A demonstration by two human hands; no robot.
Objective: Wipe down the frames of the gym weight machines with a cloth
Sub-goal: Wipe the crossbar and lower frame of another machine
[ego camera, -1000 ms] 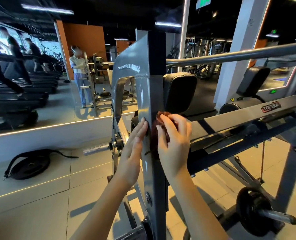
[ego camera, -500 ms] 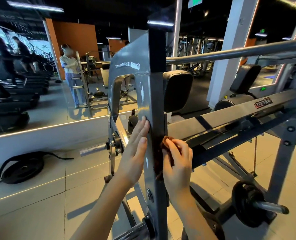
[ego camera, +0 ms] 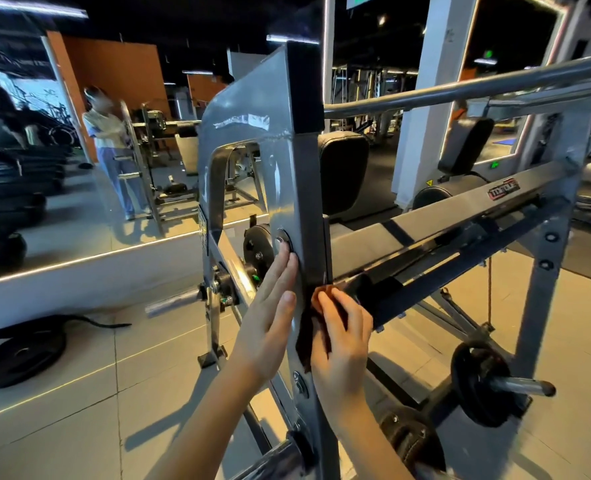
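Far left: plate (ego camera: 20,351) lying on floor (ego camera: 79,427), bare tiles stretching toward upright (ego camera: 287,168); left hand (ego camera: 270,313) pressing flat, fingers straight, on its left face; right hand (ego camera: 342,337) gripping cloth (ego camera: 313,327), curled fingers pressing it against its right edge.
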